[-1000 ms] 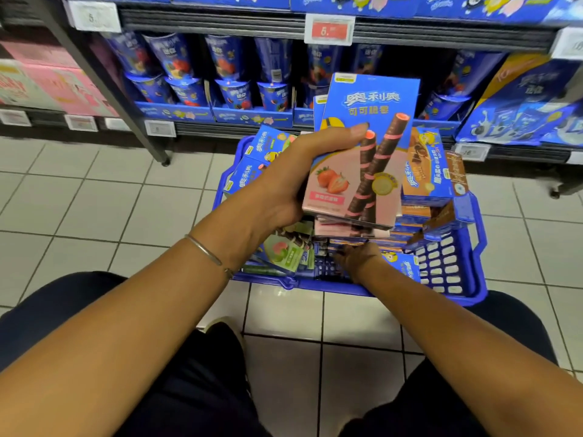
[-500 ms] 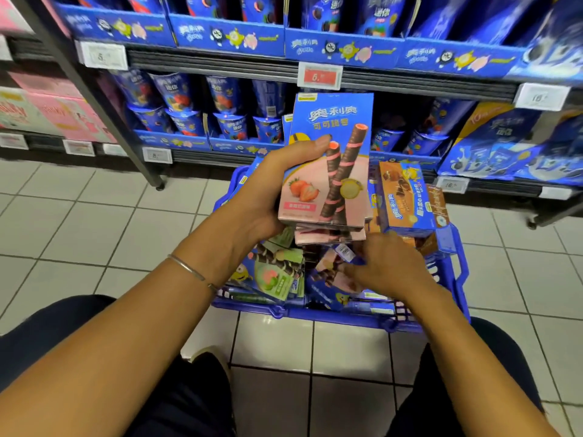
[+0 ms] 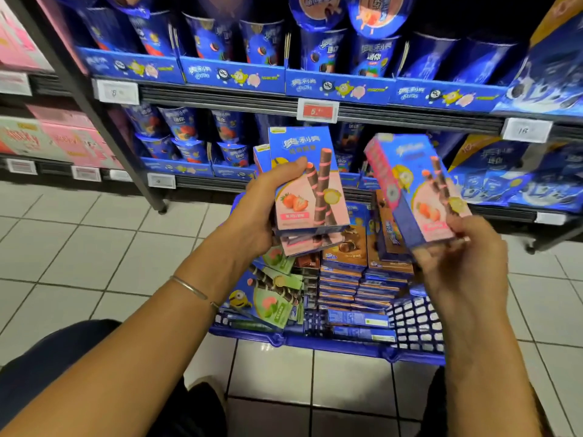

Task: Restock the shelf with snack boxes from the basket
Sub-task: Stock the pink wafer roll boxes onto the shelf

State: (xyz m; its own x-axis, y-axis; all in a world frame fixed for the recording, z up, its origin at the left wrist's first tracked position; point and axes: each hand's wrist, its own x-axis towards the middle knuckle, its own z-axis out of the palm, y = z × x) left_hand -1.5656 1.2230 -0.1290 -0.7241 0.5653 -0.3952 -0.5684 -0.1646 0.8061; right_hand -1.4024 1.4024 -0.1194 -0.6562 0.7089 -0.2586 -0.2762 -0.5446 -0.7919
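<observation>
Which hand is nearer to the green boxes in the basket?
Left. The left hand holds pink boxes just above the green boxes; the right hand holds one pink box over the other side of the basket.

Basket (image 3: 331, 343) — on the floor, in front of the shelf (image 3: 394, 118); packed boxes (image 3: 356, 279) lie stacked inside it.
Left hand (image 3: 255, 222) — above the basket's left half, holding a stack of boxes (image 3: 310, 190).
Right hand (image 3: 463, 263) — above the right half, holding a single box (image 3: 416, 190), tilted, right of the stack and apart from it.
Cups (image 3: 189, 130) — on the shelf tiers behind the hands.
</observation>
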